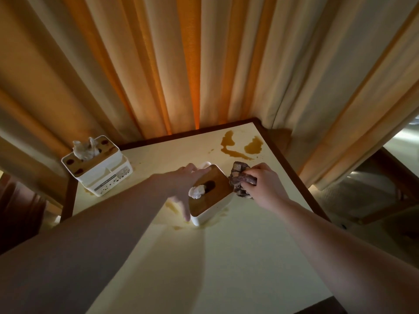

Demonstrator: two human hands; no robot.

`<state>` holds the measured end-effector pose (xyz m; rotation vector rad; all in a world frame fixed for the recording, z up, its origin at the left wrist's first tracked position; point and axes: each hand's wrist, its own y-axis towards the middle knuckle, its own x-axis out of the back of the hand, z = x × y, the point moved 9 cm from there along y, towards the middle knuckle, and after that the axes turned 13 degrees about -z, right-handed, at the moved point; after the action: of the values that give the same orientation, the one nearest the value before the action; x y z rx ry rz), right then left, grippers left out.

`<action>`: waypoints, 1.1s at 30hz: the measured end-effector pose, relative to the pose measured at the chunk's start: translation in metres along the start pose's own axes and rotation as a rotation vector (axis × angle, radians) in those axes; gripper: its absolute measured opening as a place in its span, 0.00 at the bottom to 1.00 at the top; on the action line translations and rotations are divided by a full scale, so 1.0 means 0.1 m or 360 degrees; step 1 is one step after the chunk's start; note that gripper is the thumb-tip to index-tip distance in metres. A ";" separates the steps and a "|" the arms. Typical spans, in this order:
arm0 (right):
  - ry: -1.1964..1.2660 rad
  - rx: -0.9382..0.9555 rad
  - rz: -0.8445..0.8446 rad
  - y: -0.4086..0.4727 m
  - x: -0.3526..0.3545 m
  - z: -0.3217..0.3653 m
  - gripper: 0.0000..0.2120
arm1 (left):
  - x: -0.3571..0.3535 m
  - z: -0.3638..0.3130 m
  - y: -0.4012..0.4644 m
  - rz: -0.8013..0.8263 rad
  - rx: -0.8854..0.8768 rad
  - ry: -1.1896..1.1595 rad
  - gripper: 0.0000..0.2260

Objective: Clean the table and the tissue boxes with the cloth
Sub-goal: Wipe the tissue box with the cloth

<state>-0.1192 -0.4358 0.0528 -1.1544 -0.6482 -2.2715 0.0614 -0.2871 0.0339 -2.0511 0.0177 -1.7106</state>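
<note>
A white tissue box with a wooden lid (pixel 215 191) stands near the middle of the cream table (pixel 238 257), a tissue poking from its slot. My left hand (pixel 181 186) holds the box by its left side, thumb along the near edge. My right hand (pixel 263 186) grips a crumpled brown cloth (pixel 240 180) against the box's right edge. A second white tissue box (pixel 97 168) sits at the table's far left corner, its wooden lid spotted with dark stains.
Brown liquid spills (pixel 240 146) lie on the table's far right corner, and smaller stains (pixel 172 207) spread around the held box. Orange and beige curtains (pixel 181 64) hang close behind the table. The floor (pixel 362 196) lies beyond the right edge.
</note>
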 end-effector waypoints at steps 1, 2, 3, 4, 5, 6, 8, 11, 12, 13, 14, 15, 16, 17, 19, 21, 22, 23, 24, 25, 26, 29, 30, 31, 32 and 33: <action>0.0002 0.0005 -0.0004 -0.01 0.00 -0.02 0.18 | 0.03 -0.01 0.03 0.0026 -0.0039 0.0076 0.74; 0.0003 0.0008 -0.0004 -0.02 -0.01 -0.03 0.19 | 0.06 -0.04 0.07 0.0035 -0.0067 0.0140 0.74; 0.0006 0.0008 -0.0001 -0.02 -0.01 -0.04 0.19 | 0.07 -0.06 0.10 0.0032 -0.0086 0.0188 0.74; 0.0013 0.0009 0.0002 -0.03 -0.02 -0.05 0.20 | 0.07 -0.08 0.13 0.0023 -0.0097 0.0223 0.74; 0.0021 0.0010 0.0006 -0.03 -0.02 -0.06 0.20 | 0.07 -0.09 0.14 0.0009 -0.0103 0.0241 0.74; 0.0028 0.0012 0.0010 -0.04 -0.03 -0.06 0.20 | 0.06 -0.09 0.15 -0.0010 -0.0103 0.0245 0.73; 0.0038 0.0010 0.0015 -0.04 -0.04 -0.07 0.20 | 0.02 -0.08 0.14 -0.0044 -0.0098 0.0210 0.71; 0.0043 -0.0008 0.0029 -0.05 -0.06 -0.07 0.20 | -0.02 -0.10 0.08 -0.0102 -0.0049 0.0148 0.69; 0.0049 -0.0011 0.0032 -0.06 -0.07 -0.05 0.20 | -0.03 -0.12 0.05 -0.0136 -0.0011 0.0118 0.70; 0.0056 -0.0013 0.0034 -0.07 -0.08 -0.04 0.19 | -0.05 -0.13 0.03 -0.0167 0.0041 0.0074 0.70; 0.0065 -0.0018 0.0034 -0.07 -0.09 -0.03 0.18 | -0.09 -0.13 0.02 -0.0187 0.0097 0.0030 0.70; 0.0074 -0.0028 0.0034 -0.08 -0.10 -0.02 0.17 | -0.11 -0.13 0.01 -0.0200 0.0144 -0.0005 0.69; 0.0079 -0.0038 0.0033 -0.07 -0.10 -0.01 0.17 | -0.14 -0.13 0.00 -0.0211 0.0181 -0.0024 0.68; 0.0079 -0.0041 0.0030 -0.07 -0.09 0.00 0.17 | -0.14 -0.13 0.00 -0.0223 0.0198 -0.0023 0.67; 0.0072 -0.0022 0.0021 -0.04 -0.06 0.02 0.17 | -0.11 -0.12 0.00 -0.0240 0.0184 0.0025 0.66; 0.0063 0.0001 0.0008 0.00 0.00 0.05 0.16 | -0.04 -0.12 0.01 -0.0288 0.0121 0.0085 0.66; 0.0055 0.0010 0.0000 0.03 0.02 0.07 0.16 | -0.01 -0.12 0.03 -0.0305 0.0077 0.0100 0.67; 0.0047 0.0020 -0.0004 0.07 0.04 0.09 0.16 | 0.00 -0.12 0.06 -0.0280 0.0023 0.0114 0.70; 0.0031 0.0035 0.0001 0.11 0.04 0.11 0.15 | -0.01 -0.13 0.09 -0.0218 -0.0043 0.0135 0.73; 0.0008 0.0053 0.0015 0.14 0.03 0.14 0.15 | -0.02 -0.14 0.11 -0.0152 -0.0109 0.0156 0.75; -0.0017 0.0071 0.0037 0.18 0.02 0.18 0.14 | -0.04 -0.15 0.14 -0.0099 -0.0160 0.0173 0.75; -0.0075 0.0131 0.0126 0.23 -0.10 0.27 0.14 | -0.07 -0.14 0.20 -0.0076 -0.0195 0.0163 0.75; -0.0104 0.0152 0.0160 0.24 -0.15 0.30 0.15 | -0.07 -0.14 0.20 -0.0111 -0.0189 0.0160 0.74; -0.0133 0.0167 0.0191 0.23 -0.19 0.32 0.15 | -0.08 -0.14 0.20 -0.0153 -0.0177 0.0157 0.74; -0.0150 0.0173 0.0213 0.22 -0.23 0.33 0.16 | -0.08 -0.15 0.19 -0.0196 -0.0151 0.0141 0.74; -0.0155 0.0169 0.0225 0.21 -0.26 0.34 0.16 | -0.09 -0.14 0.18 -0.0237 -0.0105 0.0109 0.74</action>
<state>-0.0731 -0.4254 0.0530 -1.2253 -0.6931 -2.0486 0.0511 -0.3050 0.0206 -2.0864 -0.0589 -1.8931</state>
